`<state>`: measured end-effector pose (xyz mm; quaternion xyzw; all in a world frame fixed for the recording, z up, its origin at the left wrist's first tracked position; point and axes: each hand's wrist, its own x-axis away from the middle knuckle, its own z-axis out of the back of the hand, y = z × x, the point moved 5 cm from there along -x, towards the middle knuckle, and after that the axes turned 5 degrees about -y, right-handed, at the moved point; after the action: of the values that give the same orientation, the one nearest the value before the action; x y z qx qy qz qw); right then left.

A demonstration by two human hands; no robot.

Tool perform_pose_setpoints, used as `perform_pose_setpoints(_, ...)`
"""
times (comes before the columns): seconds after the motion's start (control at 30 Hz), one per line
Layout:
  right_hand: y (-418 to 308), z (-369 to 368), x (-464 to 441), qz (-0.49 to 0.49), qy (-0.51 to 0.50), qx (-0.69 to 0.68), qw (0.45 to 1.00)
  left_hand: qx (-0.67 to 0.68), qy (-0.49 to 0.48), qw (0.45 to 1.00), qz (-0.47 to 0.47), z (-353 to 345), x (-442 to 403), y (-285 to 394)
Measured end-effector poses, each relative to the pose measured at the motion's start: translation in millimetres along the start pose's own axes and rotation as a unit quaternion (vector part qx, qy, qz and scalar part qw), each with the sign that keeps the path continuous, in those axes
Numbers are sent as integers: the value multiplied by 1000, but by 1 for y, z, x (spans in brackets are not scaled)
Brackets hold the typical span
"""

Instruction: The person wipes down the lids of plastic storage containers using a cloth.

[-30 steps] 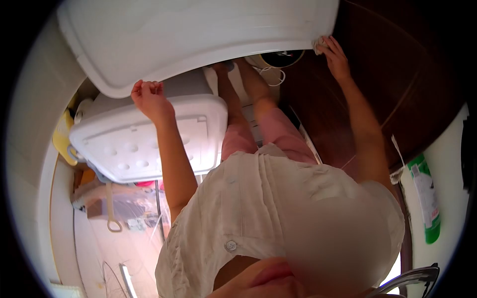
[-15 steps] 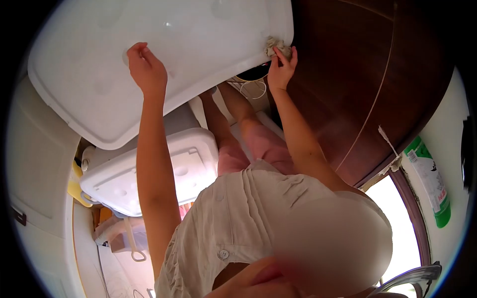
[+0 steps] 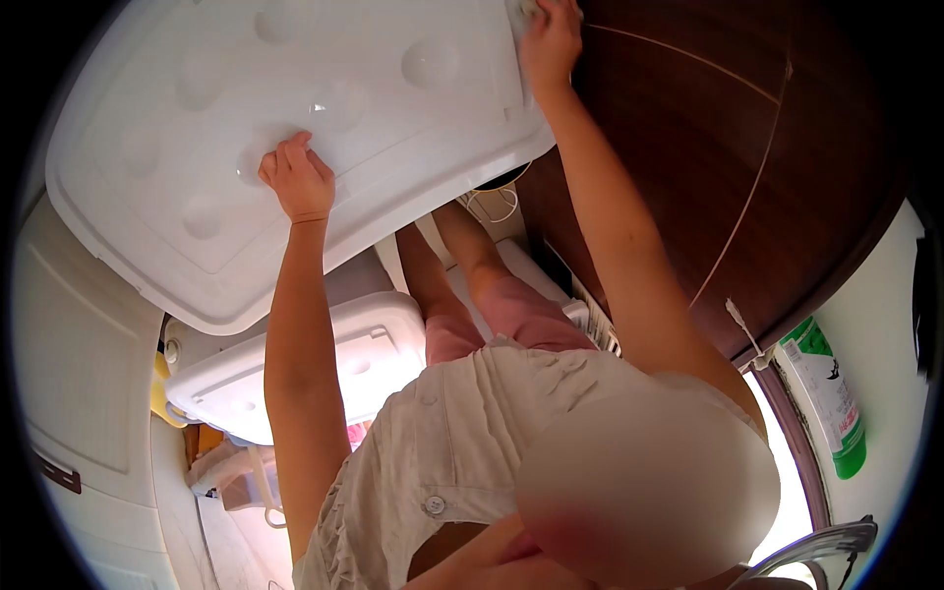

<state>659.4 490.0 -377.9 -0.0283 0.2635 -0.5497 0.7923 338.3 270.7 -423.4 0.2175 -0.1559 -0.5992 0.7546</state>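
Observation:
A large white plastic lid point(image 3: 374, 147) with round dimples fills the upper left. My left hand point(image 3: 298, 177) rests on it with curled fingers, near one of the dimples; whether anything is in those fingers is hidden. At the lid's far right corner, my right hand point(image 3: 553, 44) holds a crumpled light cloth point(image 3: 529, 10) against the edge. Only a small part of the cloth shows, at the top of the view. Beneath the big lid and nearer to me sits a second white lid point(image 3: 344, 349).
Dark brown panelling point(image 3: 678, 147) stands at the right. A green and white bottle point(image 3: 824, 398) is at the far right. White cabinet doors point(image 3: 84, 344) line the left. Below the lid's front edge are a white wire coil point(image 3: 492, 205) and my legs point(image 3: 472, 265).
More of the dimpled lid has come into view. My right hand has moved with the cloth from the near right corner up along the lid's right edge. My left hand has shifted over the lid.

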Motion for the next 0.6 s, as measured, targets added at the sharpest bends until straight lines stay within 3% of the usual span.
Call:
perform_pose_setpoints(0.13, -6, -21, -31, -50, -19, 75, 996, 2, -8, 1000, -2, 2, -1, 2)
perform_pose_setpoints(0.2, -10, -1, -17, -131, -115, -58, 983, -3, -10, 1000, 7, 1, -1, 0)
perform_pose_setpoints(0.27, -13, 21, 22, -30, -78, 33, 996, 3, -5, 1000, 6, -1, -1, 0)
perform_pose_setpoints(0.43, -12, 58, 100, -102, -109, 34, 988, 19, 10, 1000, -6, 2, -1, 1)
perform_pose_setpoints(0.6, 6, 19, 27, -45, -62, -8, 997, 10, -18, 1000, 6, -2, 0, -1)
